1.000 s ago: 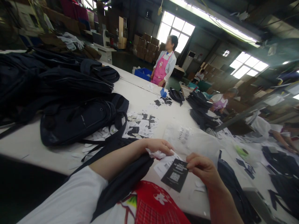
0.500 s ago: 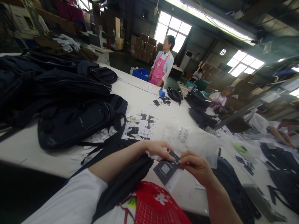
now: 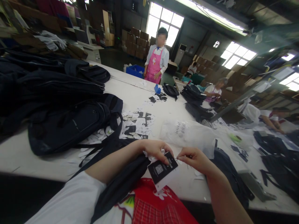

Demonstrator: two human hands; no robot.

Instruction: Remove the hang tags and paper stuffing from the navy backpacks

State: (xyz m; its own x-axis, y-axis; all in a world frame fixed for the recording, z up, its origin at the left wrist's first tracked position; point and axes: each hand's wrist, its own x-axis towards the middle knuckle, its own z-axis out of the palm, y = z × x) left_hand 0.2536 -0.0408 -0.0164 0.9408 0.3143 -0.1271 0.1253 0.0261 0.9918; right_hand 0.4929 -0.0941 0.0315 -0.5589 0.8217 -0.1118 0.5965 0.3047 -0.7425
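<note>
My left hand (image 3: 157, 150) is closed on a black hang tag (image 3: 166, 170) printed with white lettering and a QR code. A white label (image 3: 161, 184) sticks out below the tag, and crumpled white material (image 3: 149, 155) shows beside the left fingers. Just right of the tag, my right hand (image 3: 195, 158) pinches something thin, perhaps the tag's string; it is too fine to make out. Dark fabric (image 3: 126, 183), apparently part of a bag, lies under my left forearm. Both hands are above the near edge of the white table (image 3: 191, 189).
Dark backpacks (image 3: 63, 124) are piled at left. Loose tags (image 3: 137, 124) are scattered mid-table beside a clear plastic bag (image 3: 187, 133) with handwriting. A navy bag (image 3: 229, 174) and a grey metal object (image 3: 254, 185) are at right. A person in a pink apron (image 3: 155, 63) stands across the table.
My right fingers have moved off the tag's edge to just beside it. The tag has shifted slightly left and tilted. The person opposite has turned toward the table, and the view has shifted a little.
</note>
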